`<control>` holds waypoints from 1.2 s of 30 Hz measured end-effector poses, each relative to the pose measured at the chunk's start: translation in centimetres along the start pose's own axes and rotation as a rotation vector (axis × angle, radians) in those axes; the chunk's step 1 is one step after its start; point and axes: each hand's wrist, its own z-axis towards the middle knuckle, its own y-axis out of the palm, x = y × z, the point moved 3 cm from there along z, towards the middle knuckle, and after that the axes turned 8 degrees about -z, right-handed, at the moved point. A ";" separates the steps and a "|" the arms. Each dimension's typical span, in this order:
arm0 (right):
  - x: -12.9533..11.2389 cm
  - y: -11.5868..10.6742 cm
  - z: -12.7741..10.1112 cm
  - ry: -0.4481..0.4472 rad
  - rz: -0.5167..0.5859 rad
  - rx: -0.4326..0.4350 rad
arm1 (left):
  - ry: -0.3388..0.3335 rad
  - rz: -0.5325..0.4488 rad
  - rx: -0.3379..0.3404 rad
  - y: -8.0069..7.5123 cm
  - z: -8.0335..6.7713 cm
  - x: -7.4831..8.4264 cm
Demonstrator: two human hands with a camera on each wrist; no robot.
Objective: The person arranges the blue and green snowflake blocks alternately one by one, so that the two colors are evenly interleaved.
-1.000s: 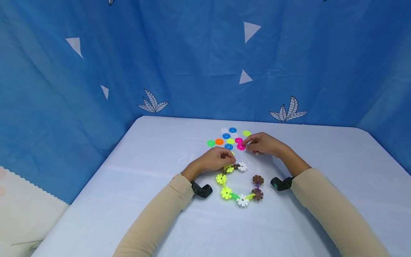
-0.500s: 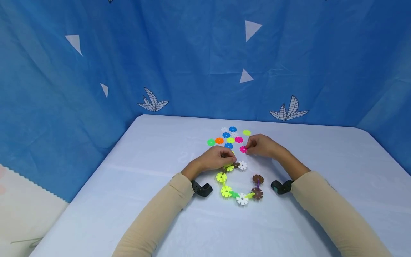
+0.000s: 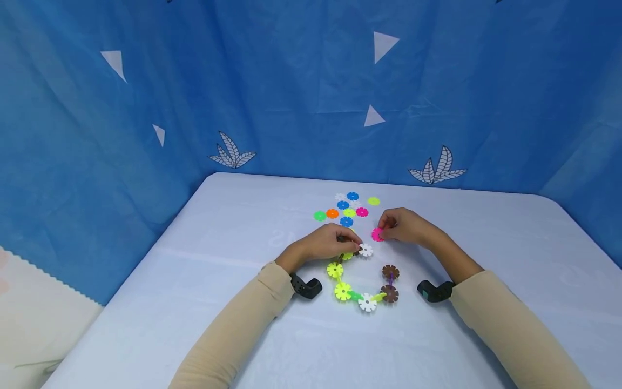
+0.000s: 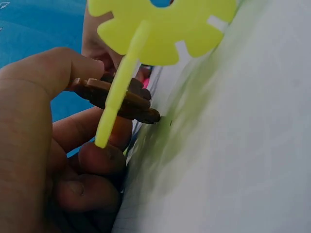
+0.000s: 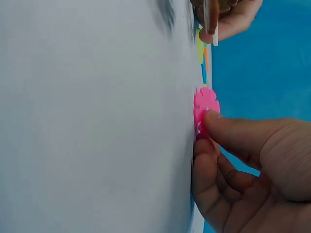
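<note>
Disc chain [image 3: 339,294], middle of worktop [image 3: 311,346]: your left hand [image 3: 323,241] pinches its far-side brown disc [image 4: 141,110]. Pink disc [image 3: 376,234], beyond: probably light, stiff, slick; your right hand [image 3: 407,226] pinches its rim, the best hold. Loose discs [image 3: 329,214]: toward far edge.

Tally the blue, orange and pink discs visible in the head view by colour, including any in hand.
Blue discs: 3
Orange disc: 1
Pink discs: 2 (one lying on the table, one pinched in the right hand)
Total: 6
</note>
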 end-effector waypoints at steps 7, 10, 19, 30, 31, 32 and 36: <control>0.5 0.4 -2.5 -0.036 0.087 -0.043 | -0.056 0.013 0.015 -0.2 0.0 -0.1; 0.2 0.7 -3.2 -0.058 0.084 -0.058 | -0.052 0.018 0.016 -0.3 0.0 -0.1; -1.1 1.3 -3.7 -0.093 0.002 -0.016 | -0.021 0.014 0.035 -0.2 -0.1 -0.2; -2.6 1.6 -4.3 -0.117 -0.099 0.072 | -0.034 0.002 0.025 -0.1 0.0 -0.3; -2.7 1.6 -4.4 -0.121 -0.111 0.082 | -0.030 0.001 0.019 0.0 0.1 -0.4; -2.8 1.6 -4.5 -0.123 -0.123 0.092 | -0.027 -0.004 0.011 0.0 0.1 -0.4; -2.9 1.6 -4.6 -0.124 -0.156 0.119 | -0.016 -0.033 -0.029 -0.1 0.0 -0.6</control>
